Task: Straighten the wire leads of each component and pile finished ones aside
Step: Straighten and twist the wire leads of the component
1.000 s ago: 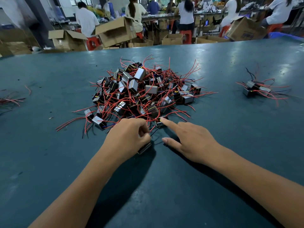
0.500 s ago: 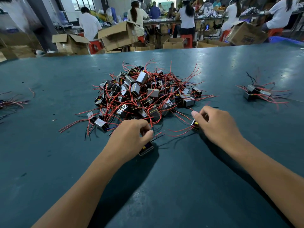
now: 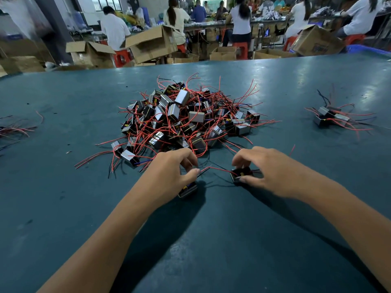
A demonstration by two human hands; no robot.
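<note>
A big heap of small transformer components point(image 3: 186, 121) with tangled red and black leads lies mid-table. My left hand point(image 3: 171, 172) rests just in front of it, over one component point(image 3: 188, 190) that sticks out under the palm, and its thumb and fingers pinch a red lead point(image 3: 204, 169). My right hand point(image 3: 268, 170) grips another component point(image 3: 241, 173) on the table, thumb and fingers curled round its black body. Red leads run between the two hands. A small pile of several components point(image 3: 330, 117) lies at the far right.
The table point(image 3: 211, 240) is dark teal. Loose red and black wires point(image 3: 14, 130) lie at its left edge. Beyond the far edge stand open cardboard boxes point(image 3: 152, 44), red stools and several seated people at another bench.
My right hand took a component from the heap's right edge and drew it toward me and left, close to my left hand. My left hand stayed over its component and now pinches a lead.
</note>
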